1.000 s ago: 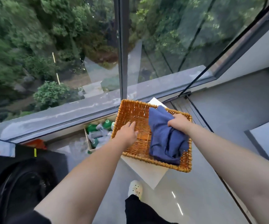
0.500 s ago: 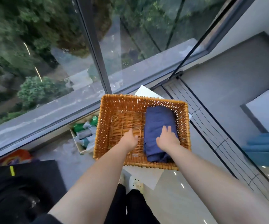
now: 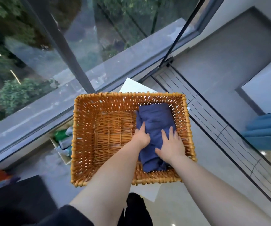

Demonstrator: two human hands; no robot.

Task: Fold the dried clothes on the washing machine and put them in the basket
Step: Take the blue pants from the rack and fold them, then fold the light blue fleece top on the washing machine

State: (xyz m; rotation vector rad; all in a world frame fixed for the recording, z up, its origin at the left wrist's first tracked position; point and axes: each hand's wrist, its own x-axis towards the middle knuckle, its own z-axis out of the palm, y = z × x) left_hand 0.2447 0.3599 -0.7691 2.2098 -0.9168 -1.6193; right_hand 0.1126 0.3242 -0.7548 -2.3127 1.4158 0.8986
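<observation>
At frame centre, a rectangular orange-brown wicker basket (image 3: 80, 144) holds one folded dark-blue cloth (image 3: 156, 116) in its right half. The right hand (image 3: 170, 146) lies flat on the cloth, fingers spread. The left hand (image 3: 142, 136) touches the cloth's left edge, index finger straight and the others curled; whether they grip the fold is unclear. Left of the basket, a small box (image 3: 61, 144) of green and white items is half hidden.

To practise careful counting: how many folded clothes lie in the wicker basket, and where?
1. The folded blue garment lies at the right of the wicker basket, touched by the left hand and right hand. Anything beneath it is hidden.
</observation>
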